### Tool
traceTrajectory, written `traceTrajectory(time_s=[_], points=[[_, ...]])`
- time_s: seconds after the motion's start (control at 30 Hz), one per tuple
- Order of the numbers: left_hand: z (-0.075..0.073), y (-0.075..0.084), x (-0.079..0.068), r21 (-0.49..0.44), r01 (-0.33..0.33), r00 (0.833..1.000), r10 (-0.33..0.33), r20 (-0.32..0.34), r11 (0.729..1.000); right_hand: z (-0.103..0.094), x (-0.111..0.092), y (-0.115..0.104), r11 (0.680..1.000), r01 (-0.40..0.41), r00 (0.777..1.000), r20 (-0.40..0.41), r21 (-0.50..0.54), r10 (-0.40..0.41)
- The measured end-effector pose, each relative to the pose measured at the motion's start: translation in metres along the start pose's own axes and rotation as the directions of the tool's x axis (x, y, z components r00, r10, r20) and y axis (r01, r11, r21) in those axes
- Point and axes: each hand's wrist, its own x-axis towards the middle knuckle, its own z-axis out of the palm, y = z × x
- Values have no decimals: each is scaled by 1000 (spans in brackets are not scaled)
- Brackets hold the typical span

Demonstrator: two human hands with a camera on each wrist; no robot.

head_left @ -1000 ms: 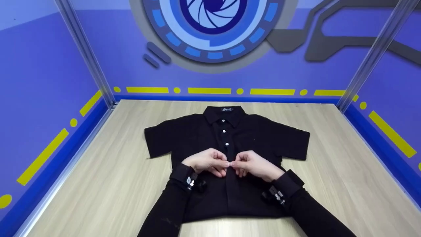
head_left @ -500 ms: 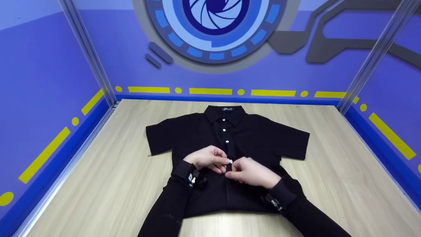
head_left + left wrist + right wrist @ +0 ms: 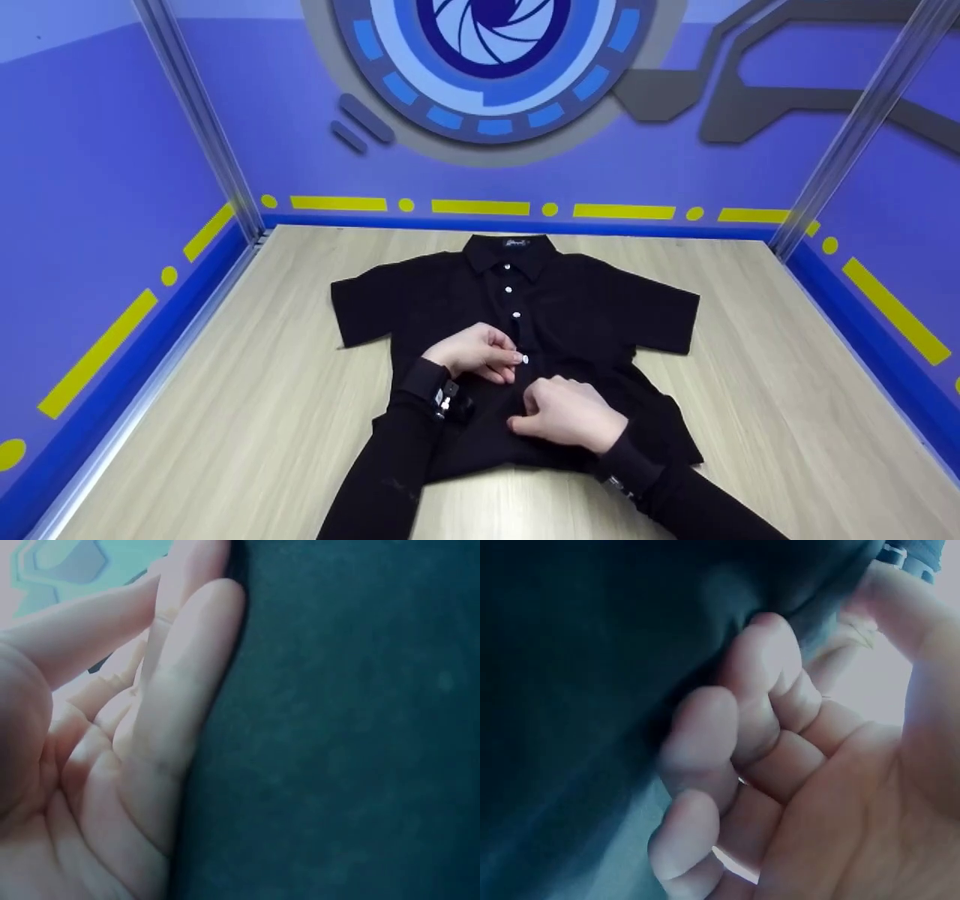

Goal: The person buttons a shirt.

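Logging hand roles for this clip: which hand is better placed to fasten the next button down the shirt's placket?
Probably the right hand: it grips the shirt placket below the left hand, which stays by the last white button.

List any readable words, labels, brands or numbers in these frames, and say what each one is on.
None can be read.
Neck label inside the collar of the black shirt: pale script, too small and blurred to read.
Wall emblem: a shutter graphic only, no lettering.
Both wrist views: only skin and dark cloth, no text.

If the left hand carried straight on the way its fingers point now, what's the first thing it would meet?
The left hand points right across the shirt. The white button at its fingertips comes first; whether they already touch it is unclear. Beyond is only shirt front.
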Motion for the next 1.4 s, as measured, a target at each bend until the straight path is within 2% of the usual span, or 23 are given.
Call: traceTrajectory(time_s=[0.13,0.23,0.4,0.57,0.87,1.13,1.3,1.4], points=[[-2,1,2,1,0,1000,0,-16,1000,-7,1,7,997,-47,999,17,56,46],[-3,1,2,-3,-1,1000,1,-23,1000,-13,2,15,984,-58,996,78,168,46],[-5,1,5,-1,-12,1000,12,-21,1000,-18,4,27,911,-78,975,224,405,-16],[-7,0,8,-10,-19,1000,19,-19,1000,-17,6,33,861,-125,955,296,494,-31],[-11,0,11,-27,-43,995,40,-91,999,-7,17,43,775,-132,974,225,618,-13],[-7,3,9,-26,-39,990,35,-134,999,0,22,50,740,-123,976,214,661,-29],[-2,12,2,70,-55,983,67,-171,996,-1,24,58,709,-145,976,217,690,-11],[3,18,-3,173,-83,957,127,-262,981,-2,25,62,676,-161,973,229,719,-12]])
